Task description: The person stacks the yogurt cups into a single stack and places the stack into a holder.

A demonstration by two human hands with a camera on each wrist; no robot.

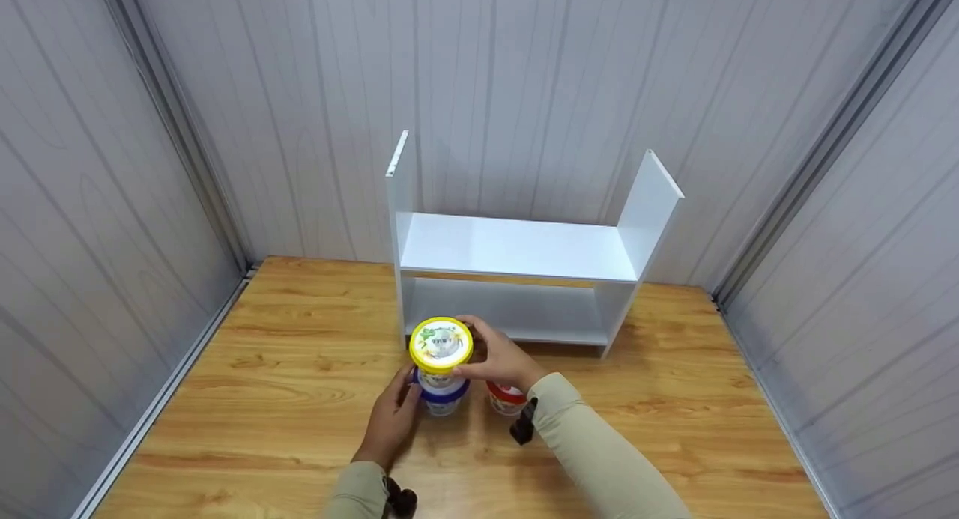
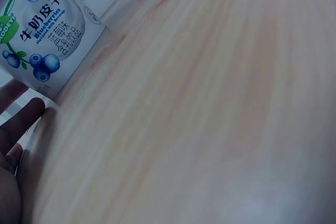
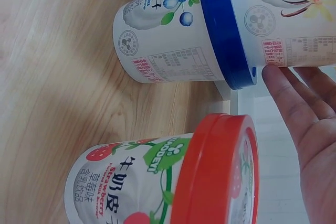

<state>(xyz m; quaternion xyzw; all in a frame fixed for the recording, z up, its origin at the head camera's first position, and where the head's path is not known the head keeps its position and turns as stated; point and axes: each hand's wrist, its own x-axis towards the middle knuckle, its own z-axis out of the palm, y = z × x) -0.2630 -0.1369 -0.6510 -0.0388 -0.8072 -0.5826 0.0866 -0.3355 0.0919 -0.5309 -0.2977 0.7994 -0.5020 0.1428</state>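
A cup with a yellow lid (image 1: pixel 441 344) stands on top of a blueberry milk-drink cup with a blue lid (image 1: pixel 442 399). My right hand (image 1: pixel 503 358) grips the yellow-lidded cup from the right, thumb at its near side and fingers at its far side. On the left, my left hand (image 1: pixel 391 418) holds the blueberry cup by its side. Its fingers (image 2: pixel 23 124) show near that cup's base in the left wrist view. A strawberry cup with a red lid (image 3: pixel 215 171) stands upright just right of the stack, partly hidden by my right wrist in the head view.
Behind the cups stands a white two-tier shelf (image 1: pixel 517 248) with raised side panels. It rests on a wooden table (image 1: pixel 300 354), with pale panelled walls (image 1: pixel 524 92) at the back and both sides.
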